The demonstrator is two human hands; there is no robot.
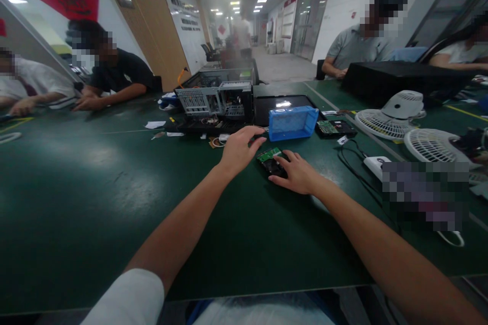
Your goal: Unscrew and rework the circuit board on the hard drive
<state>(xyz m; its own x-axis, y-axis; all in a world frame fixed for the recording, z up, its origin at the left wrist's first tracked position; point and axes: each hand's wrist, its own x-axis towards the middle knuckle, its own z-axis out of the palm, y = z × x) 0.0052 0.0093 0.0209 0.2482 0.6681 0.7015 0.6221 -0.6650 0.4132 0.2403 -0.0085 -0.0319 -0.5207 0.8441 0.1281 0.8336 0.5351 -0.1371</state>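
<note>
A hard drive [271, 153] with a green circuit board lies on the green table in front of me. My right hand [297, 172] grips its right side, thumb on the near edge and fingers over the top, hiding part of it. To the left of the drive, my left hand [241, 151] hovers with thumb and fingers apart and nothing between them. Just behind the drive, a blue plastic bin [278, 136] rests on its side. Right of the bin lies another hard drive [336, 129], also showing a green board.
An opened computer case [198, 101] stands behind my left hand, with cables and scraps before it. A dark flat panel [263, 106] lies behind the bin. White fans [381, 123], a power strip [375, 163] and a black box [381, 81] occupy the right. People sit across the table.
</note>
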